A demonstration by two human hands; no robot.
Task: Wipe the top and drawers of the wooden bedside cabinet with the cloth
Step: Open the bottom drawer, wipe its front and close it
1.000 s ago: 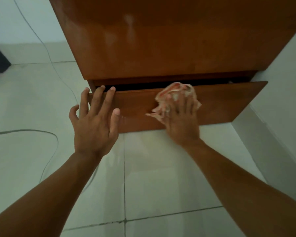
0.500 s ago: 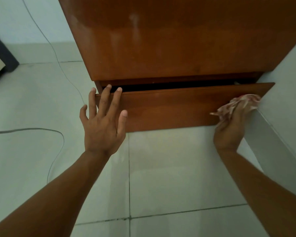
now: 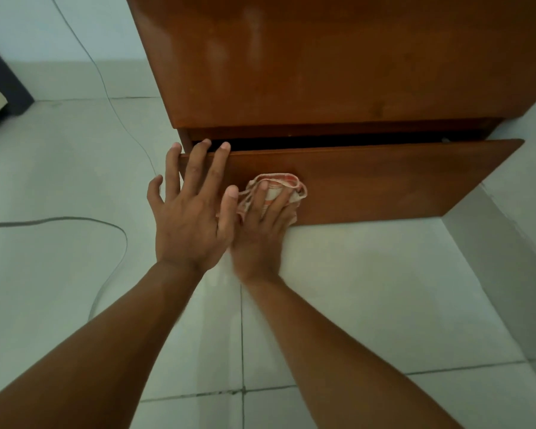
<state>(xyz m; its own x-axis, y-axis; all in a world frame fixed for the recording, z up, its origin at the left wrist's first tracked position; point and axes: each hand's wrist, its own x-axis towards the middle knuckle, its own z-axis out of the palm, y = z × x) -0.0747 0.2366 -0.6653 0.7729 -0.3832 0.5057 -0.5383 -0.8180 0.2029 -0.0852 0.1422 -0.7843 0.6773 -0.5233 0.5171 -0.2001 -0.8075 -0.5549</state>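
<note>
The brown wooden bedside cabinet (image 3: 338,63) stands in front of me, its glossy top facing the camera. Its upper drawer (image 3: 384,181) is pulled out a little, with a dark gap above the front panel. My left hand (image 3: 192,209) is spread flat against the drawer's left end, fingertips hooked over its top edge. My right hand (image 3: 260,230) presses a crumpled pink-and-white cloth (image 3: 276,187) against the left part of the drawer front, right beside my left thumb.
Pale floor tiles (image 3: 353,305) lie below the cabinet. A thin cable (image 3: 106,85) runs down the left wall and another cable (image 3: 75,219) curves over the floor. A white wall or panel (image 3: 508,227) closes in on the right. Dark furniture (image 3: 0,88) stands far left.
My right hand has swept the cloth from the drawer front's right end back to its left part, beside my left hand. My left hand has stayed on the drawer's left end.
</note>
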